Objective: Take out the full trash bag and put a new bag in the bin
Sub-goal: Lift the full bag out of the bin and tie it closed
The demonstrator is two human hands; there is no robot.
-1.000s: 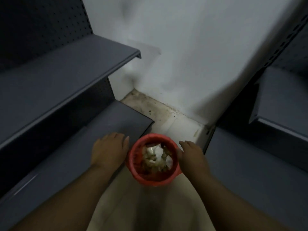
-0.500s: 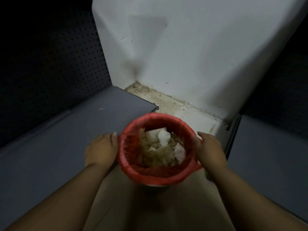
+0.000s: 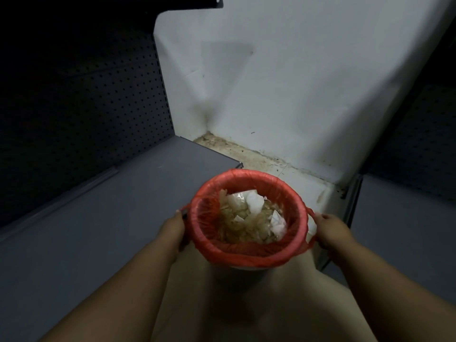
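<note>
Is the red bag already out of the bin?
No, the red bag is folded over the rim of the bin, with trash inside and the left hand and right hand at its sides.

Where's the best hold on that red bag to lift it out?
Grip the red bag by its two loop handles, one sticking out on each side of the rim, coming in from either side. The left hand and right hand are already at them.

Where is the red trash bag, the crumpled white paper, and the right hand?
red trash bag (image 3: pixel 249 254), head view, near folded rim.
crumpled white paper (image 3: pixel 255 202), head view, its middle.
right hand (image 3: pixel 332 229), head view, back of hand.
</note>
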